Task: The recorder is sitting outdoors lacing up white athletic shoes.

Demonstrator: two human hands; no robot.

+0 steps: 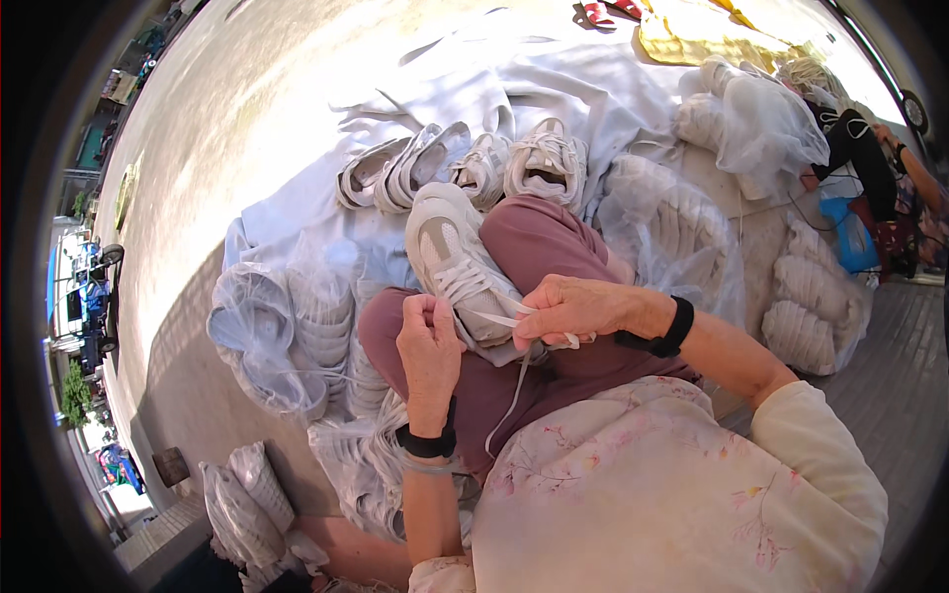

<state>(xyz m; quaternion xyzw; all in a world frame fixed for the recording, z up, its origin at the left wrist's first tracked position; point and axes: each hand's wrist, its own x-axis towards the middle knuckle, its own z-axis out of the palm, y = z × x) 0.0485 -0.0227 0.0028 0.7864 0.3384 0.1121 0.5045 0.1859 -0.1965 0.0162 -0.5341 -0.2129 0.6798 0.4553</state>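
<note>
A white and grey sneaker [450, 242] rests on my lap between my knees, its toe pointing away from me. White laces cross its tongue. My right hand [568, 308] pinches a flat white shoelace [504, 318] over the shoe's ankle opening, and a loose end hangs down onto my trousers. At the left side of the opening, my left hand [431, 346] has its fingers curled together on a lace strand; the fingertips are partly hidden. Just beyond my knees stands a row of similar sneakers [547, 163], some with laces and some slip-in looking.
Clear plastic bags of pale shoes lie left [267, 336] and right [672, 232] of me, with another bag [761, 119] farther right. A pale cloth sheet [297, 212] covers the ground ahead. Another person's arm [919, 178] shows at the far right, near a blue item [850, 232].
</note>
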